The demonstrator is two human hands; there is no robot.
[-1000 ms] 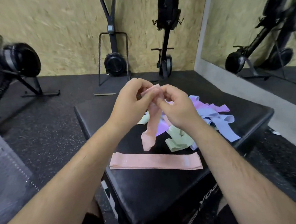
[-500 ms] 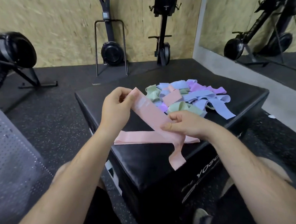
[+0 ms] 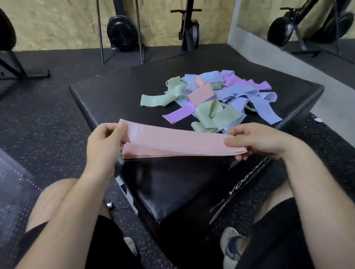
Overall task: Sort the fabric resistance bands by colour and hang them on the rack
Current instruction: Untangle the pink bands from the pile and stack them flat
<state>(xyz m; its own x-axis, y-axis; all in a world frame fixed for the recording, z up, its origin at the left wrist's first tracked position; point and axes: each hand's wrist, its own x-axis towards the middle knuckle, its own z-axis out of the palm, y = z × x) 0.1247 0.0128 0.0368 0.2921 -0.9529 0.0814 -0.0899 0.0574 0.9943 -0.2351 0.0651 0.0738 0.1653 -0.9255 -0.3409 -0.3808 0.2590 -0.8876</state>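
Bare box top (image 3: 111,92) left of band pile (image 3: 211,97) seems passable.

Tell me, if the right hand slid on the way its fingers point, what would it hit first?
Probably the left hand, gripping the other end of the pink band; the right hand points along it, though depth is unclear.

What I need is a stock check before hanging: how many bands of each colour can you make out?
Pink bands: 3 (2 stacked between left hand and right hand, 1 in the heap)
Green bands: at least 2
Purple bands: at least 2
Blue bands: at least 2
Total: at least 9; heap too tangled for exact counts.
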